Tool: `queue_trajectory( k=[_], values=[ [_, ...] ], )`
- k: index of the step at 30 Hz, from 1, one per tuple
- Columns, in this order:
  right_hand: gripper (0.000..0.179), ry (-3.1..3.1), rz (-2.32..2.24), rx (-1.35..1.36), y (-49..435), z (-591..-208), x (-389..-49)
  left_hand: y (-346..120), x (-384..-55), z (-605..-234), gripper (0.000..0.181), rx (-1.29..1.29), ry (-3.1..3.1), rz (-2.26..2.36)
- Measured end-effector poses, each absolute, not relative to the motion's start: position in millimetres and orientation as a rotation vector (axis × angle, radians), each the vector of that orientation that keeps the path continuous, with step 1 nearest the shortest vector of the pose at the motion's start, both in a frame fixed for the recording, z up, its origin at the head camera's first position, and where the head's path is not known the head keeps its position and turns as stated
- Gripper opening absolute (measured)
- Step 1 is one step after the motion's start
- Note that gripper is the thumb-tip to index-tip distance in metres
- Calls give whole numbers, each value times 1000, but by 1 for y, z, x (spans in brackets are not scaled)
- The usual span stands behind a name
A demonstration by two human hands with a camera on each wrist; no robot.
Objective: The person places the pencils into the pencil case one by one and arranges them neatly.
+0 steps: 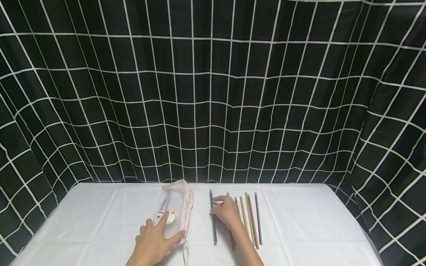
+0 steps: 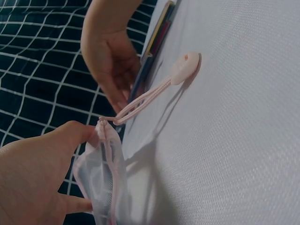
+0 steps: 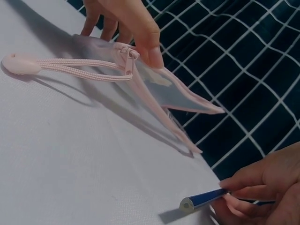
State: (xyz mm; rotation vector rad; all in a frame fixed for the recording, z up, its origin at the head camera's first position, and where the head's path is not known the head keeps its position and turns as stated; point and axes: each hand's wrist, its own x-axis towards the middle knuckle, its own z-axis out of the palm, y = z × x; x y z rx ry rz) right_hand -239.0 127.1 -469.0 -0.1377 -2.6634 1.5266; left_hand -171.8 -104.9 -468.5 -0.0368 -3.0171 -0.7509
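Note:
A see-through pencil case (image 1: 174,232) with pink edging lies left of centre, its zipped side gaping. Its front carries cartoon prints, and slim sticks show faintly through it. My left hand (image 1: 151,238) holds the case near its lower end, with the thumb by the zip and the fingers spread over the front. From the zip, a pink pull cord (image 2: 183,70) trails onto the cloth. To the right, my right hand (image 1: 227,212) pinches a dark blue pencil (image 3: 201,200) between thumb and fingers. The pencil's blunt, unsharpened end faces the camera in the right wrist view.
Several pencils, among them a yellow pencil (image 1: 244,214), a red pencil (image 1: 253,221) and a dark pencil (image 1: 258,218), lie side by side right of my right hand. A white cloth (image 1: 306,221) covers the table. Behind it hangs a black curtain (image 1: 219,88) with white grid lines.

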Motion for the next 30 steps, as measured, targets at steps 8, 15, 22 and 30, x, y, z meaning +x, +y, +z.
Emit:
queue_trajectory(
  k=[8,15,22,30],
  values=[
    [45,-2616,1608,-120,127,-467,-238,-104,-172,-469,91,-17,-3030,-763],
    [46,-2589,1651,-120,124,-463,-238,-104,-172,-469,91,-15,-3039,-760],
    [49,-2530,1786,-122,121,-460,-238,-104,-172,-468,91,-16,-3040,-748],
    [49,-2474,1843,-143,116,-458,-238,-104,-171,-468,90,-34,-3023,-757]
  ],
)
